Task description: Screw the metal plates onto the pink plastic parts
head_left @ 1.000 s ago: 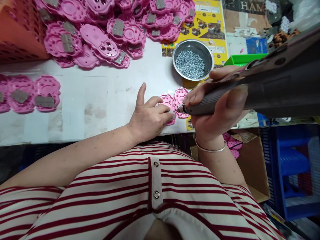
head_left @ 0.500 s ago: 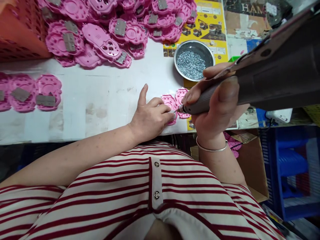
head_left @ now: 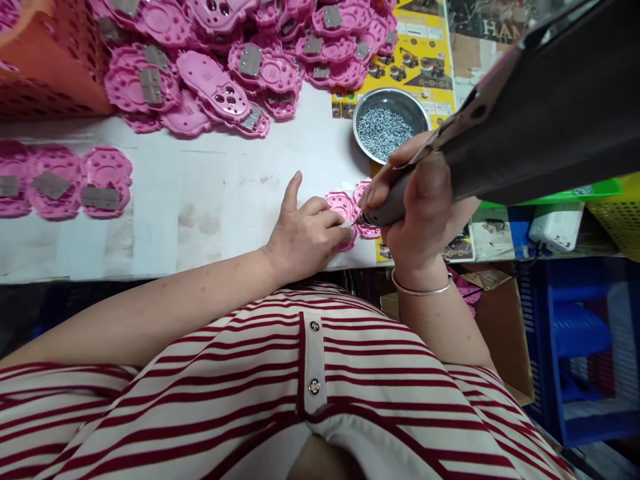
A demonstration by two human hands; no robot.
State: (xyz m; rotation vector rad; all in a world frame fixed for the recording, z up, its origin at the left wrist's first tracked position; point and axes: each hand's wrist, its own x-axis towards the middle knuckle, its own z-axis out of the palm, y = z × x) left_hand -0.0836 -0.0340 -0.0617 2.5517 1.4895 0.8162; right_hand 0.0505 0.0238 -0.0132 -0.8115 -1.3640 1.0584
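My right hand [head_left: 425, 207] is wrapped round a dark grey electric screwdriver [head_left: 540, 120], whose body slants up to the right. Its bit points down-left at a pink plastic shell [head_left: 341, 203] near the table's front edge. My left hand [head_left: 305, 237] holds that shell down with its fingertips, thumb sticking up and away. A small metal plate [head_left: 345, 230] shows by the fingertips, mostly covered. Just right of it lies a second pink shell [head_left: 369, 231], partly hidden by the screwdriver and my right hand. Whether the bit touches a screw is too small to tell.
A metal bowl [head_left: 423, 120] of small screws stands behind my right hand. Pink shells with metal plates are heaped [head_left: 215, 87] at the back; more lie in a row [head_left: 106, 175] at left. An orange basket [head_left: 65, 67] stands back left, a green tray [head_left: 605, 190] at right.
The view has shifted slightly, moving the table things a little to the right. The screwdriver body and my right hand have swung slightly left; the left hand stays on the shell.
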